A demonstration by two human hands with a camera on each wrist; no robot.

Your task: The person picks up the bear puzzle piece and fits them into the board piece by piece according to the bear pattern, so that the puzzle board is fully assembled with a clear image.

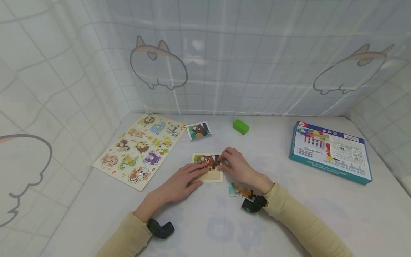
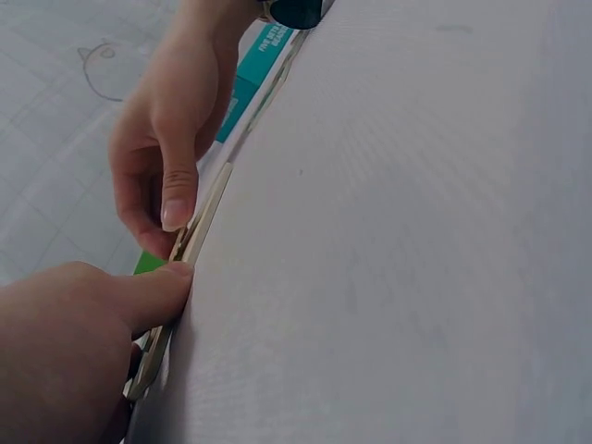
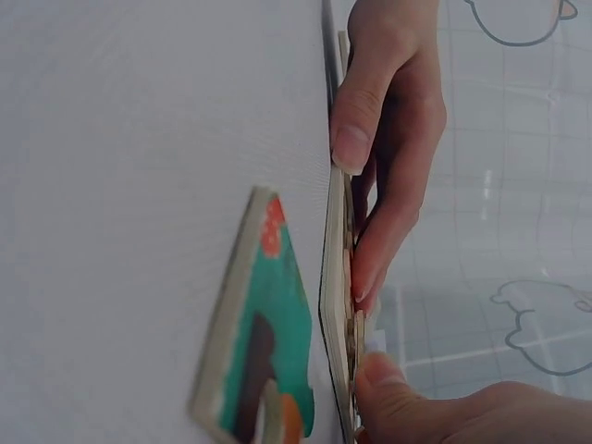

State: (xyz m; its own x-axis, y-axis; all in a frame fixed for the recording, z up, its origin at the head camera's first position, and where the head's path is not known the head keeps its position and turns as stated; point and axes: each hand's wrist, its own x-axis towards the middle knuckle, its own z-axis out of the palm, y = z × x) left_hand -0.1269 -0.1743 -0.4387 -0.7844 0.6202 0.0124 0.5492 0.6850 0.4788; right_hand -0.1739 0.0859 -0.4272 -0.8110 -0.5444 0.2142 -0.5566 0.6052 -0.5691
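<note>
A small wooden jigsaw tray [image 1: 212, 176] lies in front of me, its upper part filled with brown bear pieces [image 1: 208, 160] and its lower part bare wood. My left hand [image 1: 181, 181] rests on the tray's left side, fingers stretched over the bear pieces, thumb at the near edge. With fingertips and thumb, my right hand [image 1: 239, 167] pinches a dark puzzle piece [image 1: 219, 162] at the tray's upper right; the fingers partly hide it. Loose puzzle pieces [image 1: 233, 190] lie below the right wrist, and one teal piece [image 3: 277, 324] looms close in the right wrist view.
Beyond the tray are a bear picture card [image 1: 199, 131] and a green block [image 1: 240, 127]. An animal peg puzzle board [image 1: 146, 141] lies at the left. A teal-edged toy box [image 1: 330, 151] sits at the right. A tiled-pattern cloth wall [image 1: 250, 78] rises behind.
</note>
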